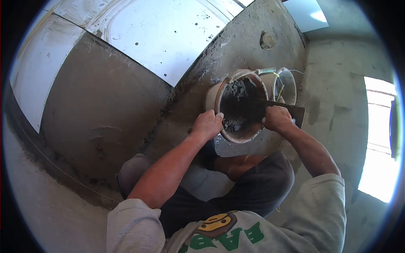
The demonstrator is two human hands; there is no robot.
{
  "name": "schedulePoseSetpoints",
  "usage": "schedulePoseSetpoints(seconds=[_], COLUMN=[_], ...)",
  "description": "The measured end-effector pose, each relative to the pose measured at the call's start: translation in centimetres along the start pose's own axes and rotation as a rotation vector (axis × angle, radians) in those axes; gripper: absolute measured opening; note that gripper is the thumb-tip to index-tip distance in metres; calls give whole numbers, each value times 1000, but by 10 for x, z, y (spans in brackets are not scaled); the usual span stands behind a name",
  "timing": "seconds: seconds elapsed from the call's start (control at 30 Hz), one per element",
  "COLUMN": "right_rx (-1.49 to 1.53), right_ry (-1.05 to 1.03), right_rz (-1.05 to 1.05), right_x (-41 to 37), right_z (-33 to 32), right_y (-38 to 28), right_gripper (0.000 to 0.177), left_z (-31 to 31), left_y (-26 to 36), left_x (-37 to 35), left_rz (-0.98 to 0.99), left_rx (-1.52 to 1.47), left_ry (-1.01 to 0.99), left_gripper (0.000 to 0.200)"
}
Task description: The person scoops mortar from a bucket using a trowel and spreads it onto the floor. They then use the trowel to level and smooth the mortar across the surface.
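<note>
A bucket (218,99) stands tilted in front of me, with dark wet mortar (236,101) inside. My left hand (207,125) is closed on the near left part of its rim. In my right hand (278,118), closed in a fist, is a trowel (298,114) with a flat, dark rectangular blade. The blade lies across the bucket's right rim, one end over the mortar. The fist covers the trowel's handle.
Behind the bucket, to the right, is a second pale bucket (288,84). A mortar lump (267,41) lies on the floor beyond. Large white tiles (156,38) cover the far left, beside a smooth mortar bed (101,97). A grey wall (333,101) rises at right.
</note>
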State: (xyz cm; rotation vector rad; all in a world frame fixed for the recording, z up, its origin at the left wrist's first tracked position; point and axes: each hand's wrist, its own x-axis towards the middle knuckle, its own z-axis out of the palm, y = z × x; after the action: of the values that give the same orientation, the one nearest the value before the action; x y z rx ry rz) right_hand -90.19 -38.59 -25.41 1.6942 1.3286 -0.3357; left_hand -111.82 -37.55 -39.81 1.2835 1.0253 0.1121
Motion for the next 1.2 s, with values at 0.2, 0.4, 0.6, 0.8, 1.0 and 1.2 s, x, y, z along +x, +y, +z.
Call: schedulePoseSetpoints(seconds=[0.2, 0.4, 0.6, 0.8, 1.0, 1.2], right_rx=[144, 218, 236, 209, 196, 295], right_ry=[-85, -130, -83, -98, 12, 152], right_rz=[-19, -69, -134, -146, -257, -420], right_x=[-6, 14, -7, 10, 1, 15], right_z=[23, 22, 27, 22, 6, -2], right_y=[4, 7, -5, -21, -10, 28], right_gripper=[36, 38, 37, 35, 39, 40], left_z=[0, -9, -8, -7, -17, -52], left_y=[-7, -8, -10, -10, -11, 19], left_x=[11, 12, 10, 3, 3, -22], left_rz=[39, 70, 97, 46, 118, 12], left_rx=[-6, -113, -42, -122, 124, 240], left_ry=[43, -51, 16, 8, 135, 219], left_gripper=[39, 35, 35, 36, 42, 38])
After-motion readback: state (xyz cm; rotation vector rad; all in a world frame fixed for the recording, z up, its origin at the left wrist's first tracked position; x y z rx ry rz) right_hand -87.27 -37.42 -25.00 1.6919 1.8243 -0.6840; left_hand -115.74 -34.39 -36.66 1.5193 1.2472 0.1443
